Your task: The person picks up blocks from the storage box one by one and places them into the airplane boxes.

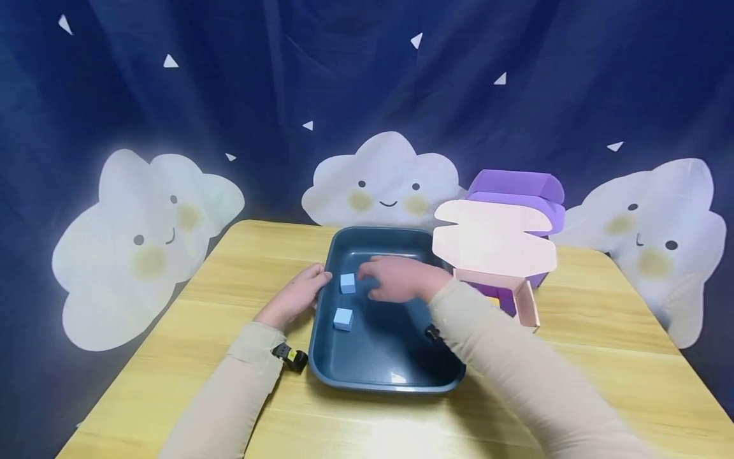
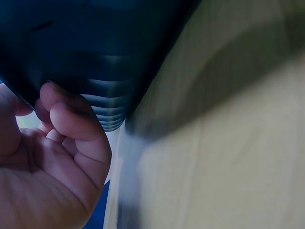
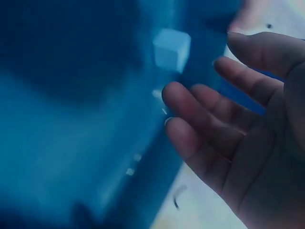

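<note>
A dark blue rectangular tray (image 1: pixel 395 379) stands on the table, and two light blue cubes lie in its left half. The farther cube (image 1: pixel 347 284) is just left of my right hand (image 1: pixel 395 278), which hovers over the tray with its fingers apart and nothing between them. Nearer to me lies the other cube (image 1: pixel 343 319). My left hand (image 1: pixel 295 295) grips the tray's left rim, thumb at the edge. In the left wrist view its fingers (image 2: pixel 71 121) curl against the outside wall. One cube (image 3: pixel 171 50) shows beyond the right fingertips in the right wrist view.
Right of the tray stands an open box (image 1: pixel 526 303) with a pale pink raised lid (image 1: pixel 496 239); purple and a bit of yellow show inside, partly behind the right sleeve. A purple box (image 1: pixel 516 185) stands behind it. A dark blue cloud-print curtain (image 1: pixel 367 76) hangs behind the table (image 1: pixel 229 306).
</note>
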A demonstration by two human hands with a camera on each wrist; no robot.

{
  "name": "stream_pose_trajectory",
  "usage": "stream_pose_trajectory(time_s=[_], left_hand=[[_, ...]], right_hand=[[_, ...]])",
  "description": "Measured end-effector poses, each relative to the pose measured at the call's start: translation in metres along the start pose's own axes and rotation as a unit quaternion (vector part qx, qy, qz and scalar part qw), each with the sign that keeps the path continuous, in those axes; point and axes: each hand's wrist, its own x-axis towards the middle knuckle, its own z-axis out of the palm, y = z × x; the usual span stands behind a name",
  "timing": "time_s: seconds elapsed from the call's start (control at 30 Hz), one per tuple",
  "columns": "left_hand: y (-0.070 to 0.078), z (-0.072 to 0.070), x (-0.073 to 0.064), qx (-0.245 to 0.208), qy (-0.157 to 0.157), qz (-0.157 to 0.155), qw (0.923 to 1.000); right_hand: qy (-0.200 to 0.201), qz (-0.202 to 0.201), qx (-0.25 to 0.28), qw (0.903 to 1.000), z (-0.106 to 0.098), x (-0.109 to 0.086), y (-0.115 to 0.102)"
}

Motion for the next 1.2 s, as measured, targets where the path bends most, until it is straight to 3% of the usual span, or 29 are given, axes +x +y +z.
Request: stream_pose_trajectory(time_s=[0.13, 0.27, 0.4, 0.6, 0.87, 1.07, 1.2], left_hand=[[-0.001, 0.0, -0.001, -0.004, -0.001, 0.0, 1.0], [-0.001, 0.0, 0.0, 0.01, -0.003, 0.007, 0.9999], [0.0, -0.002, 0.0, 0.015, 0.003, 0.012, 0.9998], [0.0, -0.002, -0.001, 0.013, -0.009, 0.015, 0.9998], [0.0, 0.0, 0.0, 0.015, -0.007, 0.021, 0.9996], [0.0, -0.001, -0.001, 0.012, -0.008, 0.011, 0.9998], [0.0, 0.0, 0.0, 0.012, -0.005, 0.008, 0.9999]], right_hand=[[-0.005, 0.018, 0.001, 0.9998, 0.015, 0.025, -0.012], [0.008, 0.027, -0.033, 0.9991, 0.027, 0.041, -0.017], [0.028, 0.042, -0.048, 0.9976, 0.035, 0.053, -0.018], [0.052, 0.058, -0.031, 0.9965, 0.041, 0.064, -0.018], [0.044, 0.062, -0.008, 0.9971, 0.037, 0.06, -0.016], [0.014, 0.044, -0.009, 0.9989, 0.028, 0.05, -0.017], [0.017, 0.031, -0.016, 0.9992, 0.016, 0.039, -0.016]])
